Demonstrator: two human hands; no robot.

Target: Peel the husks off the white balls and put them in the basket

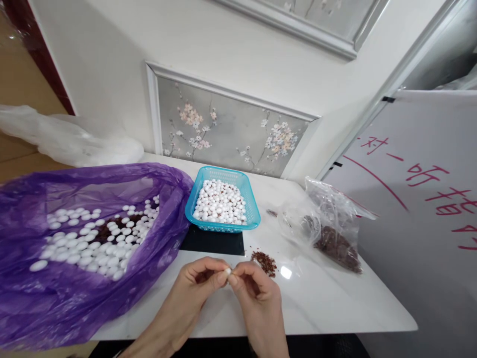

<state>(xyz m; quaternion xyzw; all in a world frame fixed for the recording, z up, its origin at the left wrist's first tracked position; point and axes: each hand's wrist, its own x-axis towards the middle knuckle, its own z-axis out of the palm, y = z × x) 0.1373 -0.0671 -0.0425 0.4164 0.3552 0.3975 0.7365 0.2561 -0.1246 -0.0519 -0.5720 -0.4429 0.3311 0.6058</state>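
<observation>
My left hand and my right hand meet over the front of the white marble table. Both pinch one small white seed between their fingertips. A purple plastic bag lies open at the left, with many white seeds and brown husk bits inside. Behind my hands a turquoise plastic basket holds a heap of white seeds. It rests on a flat black object. A small pile of reddish-brown husks lies just right of my right hand.
A clear plastic bag with brown husks lies at the right of the table. A white board with red writing stands at the right. A floral wall panel is behind the table. A whitish plastic bag lies at the back left.
</observation>
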